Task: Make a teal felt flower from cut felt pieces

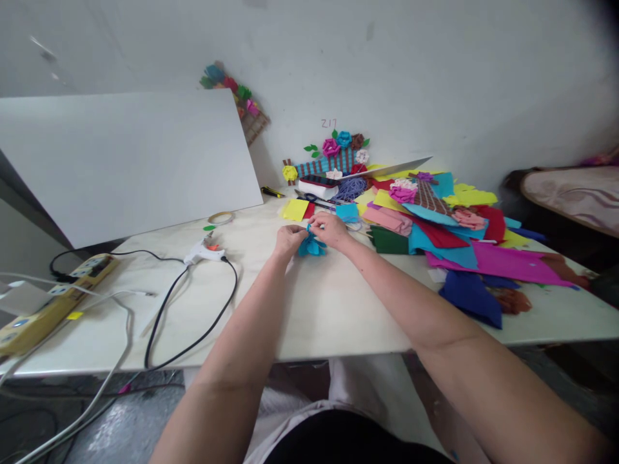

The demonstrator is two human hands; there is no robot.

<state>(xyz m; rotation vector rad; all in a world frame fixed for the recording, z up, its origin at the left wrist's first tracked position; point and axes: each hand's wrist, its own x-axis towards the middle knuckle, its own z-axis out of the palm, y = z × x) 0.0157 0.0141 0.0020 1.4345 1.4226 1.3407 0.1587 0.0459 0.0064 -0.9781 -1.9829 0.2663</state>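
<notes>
Both of my hands meet over a small turquoise felt flower (312, 246) on the white table (314, 309). My left hand (289, 240) is closed, pinching the flower's left side. My right hand (331, 229) is closed on its top edge with fingertips pressed together. The flower rests just above the tabletop between them. A white hot glue gun (206, 251) lies to the left of my hands, its black cord trailing toward the table's front.
A heap of coloured felt sheets (464, 248) covers the right of the table. Finished felt flower pieces (333, 158) lean on the wall. A white board (126, 161) stands at left, a tape roll (220, 218) before it, a yellow power strip (53, 299) at far left.
</notes>
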